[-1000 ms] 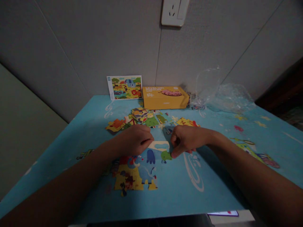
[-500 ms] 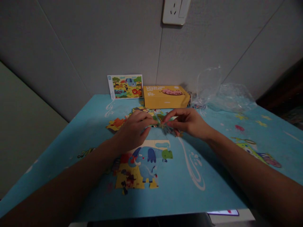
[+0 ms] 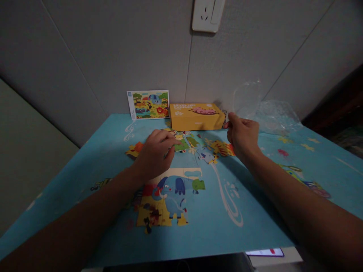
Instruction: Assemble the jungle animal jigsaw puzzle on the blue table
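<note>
My left hand (image 3: 157, 153) is over the middle of the table, its curled fingers on the edge of a green puzzle piece (image 3: 182, 146). My right hand (image 3: 244, 134) hovers by the right end of the yellow box, thumb and fingers pinched together; whatever they hold is hidden. Loose pieces lie between the hands, among them a blue-grey one (image 3: 206, 155) and an orange striped one (image 3: 220, 147). Closer to me lies a joined puzzle section (image 3: 172, 194) showing a blue elephant. Another orange piece (image 3: 134, 149) is partly behind my left hand.
A picture card (image 3: 150, 105) leans on the wall beside the yellow puzzle box (image 3: 197, 118). Crumpled clear plastic (image 3: 278, 115) lies at the back right. The blue tablecloth (image 3: 204, 234) has printed figures. Below the front edge, part of a lit screen (image 3: 266, 252) shows.
My right hand has moved away from my left, right and back toward the box's end, uncovering the loose pieces. My left hand has shifted slightly left.
</note>
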The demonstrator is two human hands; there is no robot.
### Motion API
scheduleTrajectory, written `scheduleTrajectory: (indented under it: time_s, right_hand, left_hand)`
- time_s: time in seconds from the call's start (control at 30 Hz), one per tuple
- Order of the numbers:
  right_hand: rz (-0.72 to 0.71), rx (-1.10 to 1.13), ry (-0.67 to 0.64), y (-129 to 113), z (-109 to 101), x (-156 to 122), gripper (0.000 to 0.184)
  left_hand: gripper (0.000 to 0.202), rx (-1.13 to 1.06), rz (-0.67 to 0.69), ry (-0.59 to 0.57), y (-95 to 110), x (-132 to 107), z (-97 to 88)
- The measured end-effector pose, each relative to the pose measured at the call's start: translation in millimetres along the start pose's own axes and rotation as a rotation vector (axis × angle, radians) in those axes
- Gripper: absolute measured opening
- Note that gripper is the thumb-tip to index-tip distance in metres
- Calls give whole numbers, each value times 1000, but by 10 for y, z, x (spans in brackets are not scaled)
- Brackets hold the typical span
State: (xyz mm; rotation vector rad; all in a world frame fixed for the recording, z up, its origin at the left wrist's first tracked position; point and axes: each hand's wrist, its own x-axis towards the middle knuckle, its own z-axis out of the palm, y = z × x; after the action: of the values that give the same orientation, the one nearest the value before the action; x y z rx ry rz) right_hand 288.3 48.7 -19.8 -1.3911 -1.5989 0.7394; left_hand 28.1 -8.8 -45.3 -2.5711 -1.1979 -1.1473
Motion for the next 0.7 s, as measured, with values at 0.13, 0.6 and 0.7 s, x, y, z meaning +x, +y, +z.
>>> scheduleTrajectory:
  time_s: [0.13, 0.6, 0.7]
  right_hand:
    - [-15, -45, 221, -26, 28, -40, 58]
    - [-230, -566, -337, -135, 318, -281, 25]
    - [-325, -510, -343, -145, 384, -321, 20]
  left_hand:
    - [27, 97, -145, 36, -45, 6, 1]
    - [30, 262, -347, -109, -165, -92, 122]
    - [26, 265, -359, -51, -196, -76, 117]
